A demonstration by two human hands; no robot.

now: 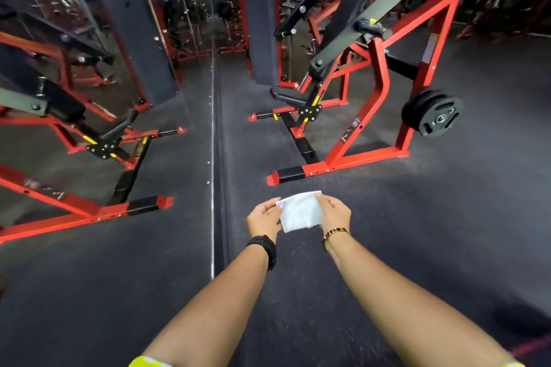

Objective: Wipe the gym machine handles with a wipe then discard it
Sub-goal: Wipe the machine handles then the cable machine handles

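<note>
L hand [264,219] + R hand [334,213] pinch wipe [301,211] edges above floor [417,232]; slack pinch → wipe could drop, dirty b4 reaching gym machine [380,89]

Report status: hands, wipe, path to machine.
Left hand and right hand pinch wipe by its sides. Wipe not yet on red machine. Nothing seen on floor between.

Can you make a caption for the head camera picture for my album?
Ready to clean: left hand and right hand pinch a white wipe before the red gym machine.
</note>
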